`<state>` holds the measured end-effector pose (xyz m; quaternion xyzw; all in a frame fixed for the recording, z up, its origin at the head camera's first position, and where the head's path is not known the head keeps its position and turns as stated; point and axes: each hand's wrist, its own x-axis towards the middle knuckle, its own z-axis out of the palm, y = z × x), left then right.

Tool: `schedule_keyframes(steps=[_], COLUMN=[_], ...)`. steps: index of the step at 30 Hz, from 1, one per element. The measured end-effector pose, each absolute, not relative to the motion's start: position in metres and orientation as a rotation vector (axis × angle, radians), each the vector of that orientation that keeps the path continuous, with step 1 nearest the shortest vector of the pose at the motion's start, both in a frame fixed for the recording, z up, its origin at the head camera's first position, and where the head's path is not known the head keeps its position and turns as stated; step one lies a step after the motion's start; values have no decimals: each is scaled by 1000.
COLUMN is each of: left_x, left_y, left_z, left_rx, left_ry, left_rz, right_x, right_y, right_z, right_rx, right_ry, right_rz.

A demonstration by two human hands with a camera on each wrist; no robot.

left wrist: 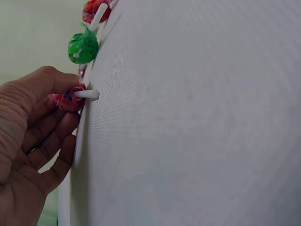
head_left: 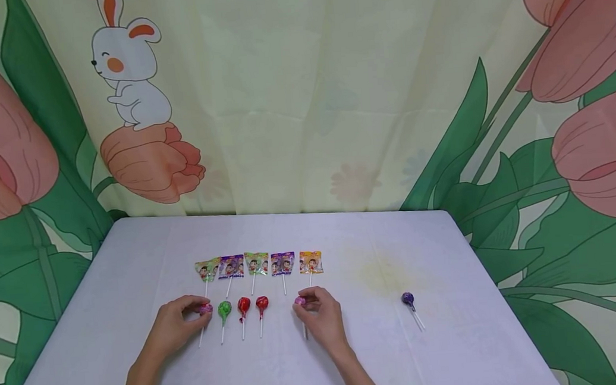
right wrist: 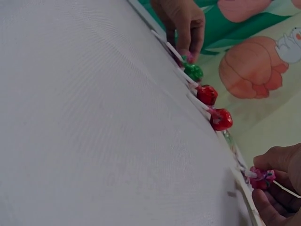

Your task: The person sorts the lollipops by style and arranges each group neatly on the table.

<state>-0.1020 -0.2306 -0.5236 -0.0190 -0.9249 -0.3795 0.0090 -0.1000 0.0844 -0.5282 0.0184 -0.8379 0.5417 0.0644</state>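
My left hand (head_left: 173,326) pinches a pink-wrapped lollipop (head_left: 206,309) between thumb and fingers, its white stick pointing toward me. In the left wrist view that lollipop's head (left wrist: 70,99) shows at the fingertips, close over the tabletop. Farther right, my right hand (head_left: 323,321) holds another pink-wrapped lollipop (head_left: 299,301) by its head; the hand covers part of the stick. Between the hands lie a green lollipop (head_left: 224,309) and two red lollipops, one (head_left: 244,305) beside the other (head_left: 262,303), sticks toward me.
Behind them runs a row of lollipops in flat printed wrappers, from a green one (head_left: 206,270) to an orange one (head_left: 310,262). A purple lollipop (head_left: 408,299) lies alone at the right on the white tablecloth (head_left: 458,349). A printed curtain (head_left: 301,97) hangs behind the table.
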Motion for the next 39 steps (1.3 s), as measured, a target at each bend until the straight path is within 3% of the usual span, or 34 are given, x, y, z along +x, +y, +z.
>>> schedule_keyframes(steps=[39], left_x=[-101], left_y=[-229], left_z=[-524], left_rx=[-23], left_ry=[-2897], left_rz=[-1193], right_x=[-111], right_y=[52], right_z=[-538], right_rx=[107], right_ry=[-2580], right_rz=[1575])
